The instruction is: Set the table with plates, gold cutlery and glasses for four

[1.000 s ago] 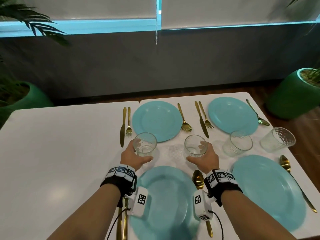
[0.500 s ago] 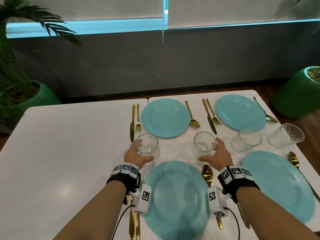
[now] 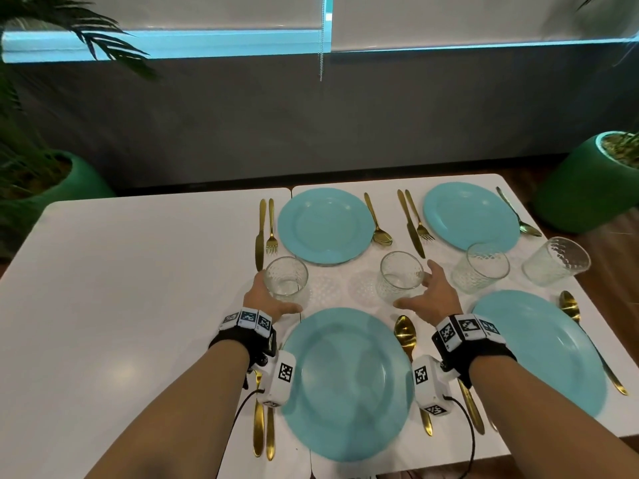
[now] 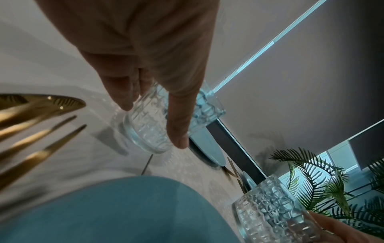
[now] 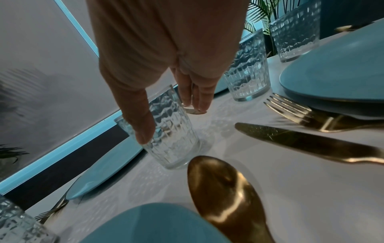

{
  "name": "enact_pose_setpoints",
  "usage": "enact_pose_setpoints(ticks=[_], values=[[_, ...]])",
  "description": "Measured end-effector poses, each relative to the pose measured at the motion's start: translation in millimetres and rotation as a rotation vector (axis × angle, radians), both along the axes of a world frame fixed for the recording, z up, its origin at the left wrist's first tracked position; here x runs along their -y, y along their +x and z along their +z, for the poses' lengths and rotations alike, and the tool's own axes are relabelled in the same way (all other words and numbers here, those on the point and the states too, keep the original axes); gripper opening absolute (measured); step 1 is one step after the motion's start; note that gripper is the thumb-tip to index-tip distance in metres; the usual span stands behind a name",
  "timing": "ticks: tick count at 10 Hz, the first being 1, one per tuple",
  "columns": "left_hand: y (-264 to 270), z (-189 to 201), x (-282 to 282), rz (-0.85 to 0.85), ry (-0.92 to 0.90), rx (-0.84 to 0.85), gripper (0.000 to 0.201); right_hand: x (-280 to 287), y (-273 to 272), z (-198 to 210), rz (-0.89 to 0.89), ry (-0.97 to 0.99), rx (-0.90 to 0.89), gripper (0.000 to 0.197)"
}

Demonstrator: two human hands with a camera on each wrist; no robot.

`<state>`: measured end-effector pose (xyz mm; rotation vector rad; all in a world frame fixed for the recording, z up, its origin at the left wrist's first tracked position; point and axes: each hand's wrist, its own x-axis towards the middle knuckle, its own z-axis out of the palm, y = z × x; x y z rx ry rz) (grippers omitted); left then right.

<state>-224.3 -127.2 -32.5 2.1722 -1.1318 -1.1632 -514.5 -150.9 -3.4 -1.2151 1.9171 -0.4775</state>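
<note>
Four turquoise plates lie on the white table [image 3: 121,288], each with gold cutlery beside it. My left hand [image 3: 273,299] holds a ribbed clear glass [image 3: 286,280] standing on the table above the near plate [image 3: 345,371]; thumb and fingers sit on opposite sides of this glass [image 4: 149,125]. My right hand [image 3: 425,292] is spread open just right of a second glass [image 3: 401,276], which stands on its own. In the right wrist view the fingers [image 5: 199,95] hang straight behind that glass [image 5: 172,131], and a gold spoon [image 5: 226,197] lies close below.
Two more glasses [image 3: 480,267] [image 3: 556,261] stand between the right-hand plates [image 3: 470,216] [image 3: 539,350]. A gold knife and fork [image 3: 257,420] lie left of the near plate. Green planters [image 3: 587,188] stand on the floor at both sides. The table's left half is bare white.
My right hand has let go of its glass and spread its fingers to the right of it. The left hand stays around its glass.
</note>
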Motion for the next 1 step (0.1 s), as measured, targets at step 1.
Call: enact_pose_setpoints(ticks=[1], values=[[2.2,-0.3,1.1,0.01,0.065,0.027,0.095,-0.8,0.2,0.4,-0.017,-0.008,0.027,0.111]])
